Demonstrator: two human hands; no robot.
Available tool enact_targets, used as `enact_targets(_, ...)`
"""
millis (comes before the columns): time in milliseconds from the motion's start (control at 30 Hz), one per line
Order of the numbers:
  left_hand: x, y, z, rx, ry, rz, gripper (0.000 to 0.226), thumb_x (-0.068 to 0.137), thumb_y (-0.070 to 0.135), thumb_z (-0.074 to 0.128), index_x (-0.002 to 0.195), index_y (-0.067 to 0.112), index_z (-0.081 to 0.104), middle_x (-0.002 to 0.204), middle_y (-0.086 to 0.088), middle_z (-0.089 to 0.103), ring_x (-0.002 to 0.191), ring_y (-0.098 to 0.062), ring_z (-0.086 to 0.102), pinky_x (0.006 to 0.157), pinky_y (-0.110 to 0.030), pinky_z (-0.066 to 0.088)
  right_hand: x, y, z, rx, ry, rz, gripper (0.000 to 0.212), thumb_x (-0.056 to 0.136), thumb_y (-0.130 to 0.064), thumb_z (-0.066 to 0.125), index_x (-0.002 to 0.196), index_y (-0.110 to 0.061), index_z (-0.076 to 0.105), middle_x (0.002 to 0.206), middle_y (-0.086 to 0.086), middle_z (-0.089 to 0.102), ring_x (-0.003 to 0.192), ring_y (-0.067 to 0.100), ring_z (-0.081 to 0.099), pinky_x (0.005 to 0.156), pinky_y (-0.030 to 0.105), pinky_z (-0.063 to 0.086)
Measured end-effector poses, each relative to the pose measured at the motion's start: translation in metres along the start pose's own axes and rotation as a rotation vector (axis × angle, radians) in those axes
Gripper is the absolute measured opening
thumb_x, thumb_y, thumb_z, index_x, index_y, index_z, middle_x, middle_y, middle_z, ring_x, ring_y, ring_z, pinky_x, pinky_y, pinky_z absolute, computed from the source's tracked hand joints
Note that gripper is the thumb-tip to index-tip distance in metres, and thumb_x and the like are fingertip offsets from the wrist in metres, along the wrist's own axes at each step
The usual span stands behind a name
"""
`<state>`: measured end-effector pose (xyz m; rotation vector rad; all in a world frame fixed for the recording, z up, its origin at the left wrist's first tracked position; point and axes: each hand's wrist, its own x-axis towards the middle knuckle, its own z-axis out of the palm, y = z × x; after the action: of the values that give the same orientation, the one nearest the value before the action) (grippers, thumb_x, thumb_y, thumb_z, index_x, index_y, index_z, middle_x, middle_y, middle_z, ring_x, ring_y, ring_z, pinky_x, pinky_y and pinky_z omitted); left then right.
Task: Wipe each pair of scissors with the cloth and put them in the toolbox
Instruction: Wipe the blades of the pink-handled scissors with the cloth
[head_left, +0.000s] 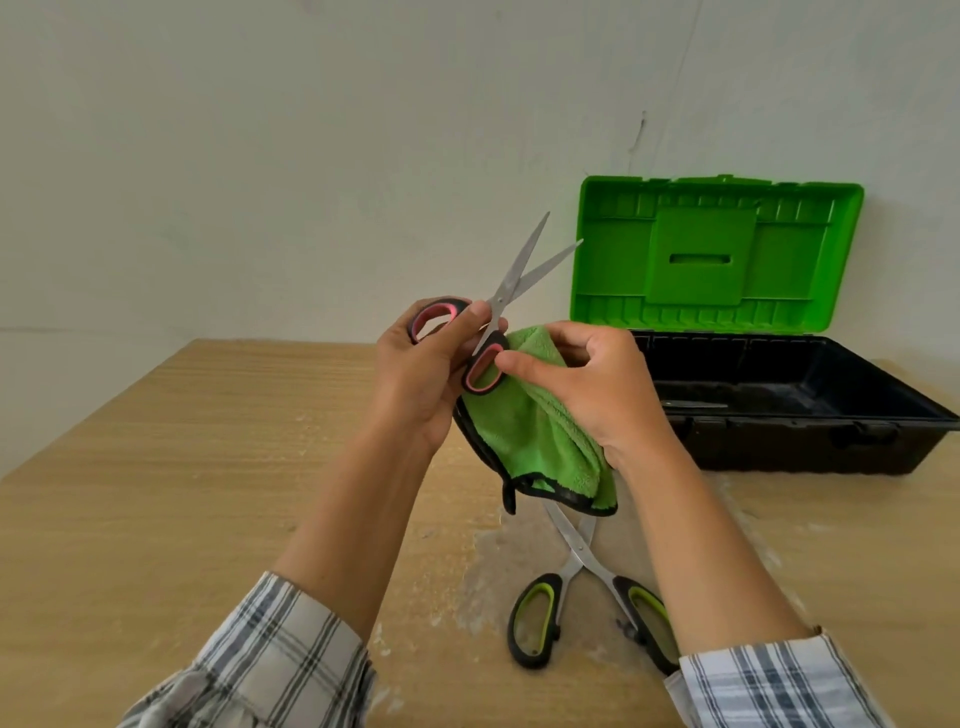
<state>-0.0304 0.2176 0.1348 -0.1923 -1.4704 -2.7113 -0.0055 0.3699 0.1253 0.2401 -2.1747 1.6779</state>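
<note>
**Open blades held aloft, cloth loosely kept**

Above the worn wooden tabletop, item one: pink-and-black-handled steel scissors, blades parted and pointing up and away. The left hand is closed around their handles. The right hand, fingers curled, keeps the green microfibre cloth with black edging bunched beneath it, thumb at the lower handle loop.

Item two: lime-and-black-handled scissors, lying spread open on the table under the hanging cloth.

Item three: black plastic toolbox with raised green lid, at rear right; a metal object lies inside, possibly a blade, too dim to confirm.

Hazards: wiping along parted blades risks a cut fingertip or snagged pile. The draped cloth corner could drag the lower pair. A loose handle grip could let the raised scissors swing shut.
</note>
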Motion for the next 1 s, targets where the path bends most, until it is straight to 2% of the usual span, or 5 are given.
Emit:
enact_targets(367, -0.001, -0.005, 0.005, -0.119, 0.071, -0.047, 0.022, 0.079, 0.01, 0.078, 0.098, 0.009, 0.068, 0.085, -0.005, 0.076, 0.075, -0.012, 0.072, 0.067, -0.024, 0.056, 0.003, -0.006, 0.004, -0.344, 0.1, -0.219, 0.015, 0.077, -0.031, 0.082, 0.088, -0.023, 0.079, 0.075, -0.012, 0.075, 0.07, 0.002, 0.07, 0.07, 0.032, 0.06)
enact_targets(600, 0.003, -0.003, -0.005, 0.03, 0.0, -0.045, 0.013, 0.079, 0.007, 0.077, 0.092, 0.009, 0.074, 0.086, -0.005, 0.073, 0.084, -0.017, 0.067, 0.073, -0.025, 0.057, 0.003, -0.004, 0.005, -0.367, 0.084, -0.25, 0.019, 0.078, -0.031, 0.084, 0.094, -0.023, 0.08, 0.078, -0.017, 0.074, 0.074, 0.001, 0.07, 0.073, 0.026, 0.059)
enact_targets(800, 0.006, 0.009, -0.012, 0.028, 0.021, 0.016, 0.01, 0.079, 0.003, 0.076, 0.086, 0.008, 0.072, 0.082, -0.009, 0.069, 0.075, -0.016, 0.067, 0.069, -0.025, 0.057, 0.007, 0.0, -0.009, -0.185, 0.026, -0.088, 0.015, 0.078, -0.045, 0.08, 0.091, -0.038, 0.075, 0.085, -0.016, 0.077, 0.082, 0.0, 0.072, 0.081, 0.03, 0.061)
enact_targets(900, 0.005, 0.014, -0.012, 0.037, -0.007, 0.01, 0.01, 0.077, 0.003, 0.077, 0.082, 0.01, 0.071, 0.077, -0.005, 0.067, 0.066, -0.012, 0.062, 0.064, -0.021, 0.055, 0.012, 0.009, -0.017, 0.018, 0.115, 0.047, 0.03, 0.079, -0.047, 0.078, 0.101, -0.027, 0.077, 0.092, -0.008, 0.079, 0.088, 0.01, 0.075, 0.088, 0.04, 0.06)
enact_targets(1000, 0.002, 0.016, -0.01, 0.074, -0.035, 0.02, 0.013, 0.076, 0.002, 0.078, 0.078, 0.012, 0.07, 0.073, -0.002, 0.07, 0.064, -0.011, 0.065, 0.064, -0.021, 0.054, 0.015, 0.011, -0.018, 0.323, 0.195, 0.223, 0.02, 0.085, -0.037, 0.075, 0.098, -0.022, 0.076, 0.093, -0.003, 0.079, 0.09, 0.013, 0.076, 0.089, 0.038, 0.06)
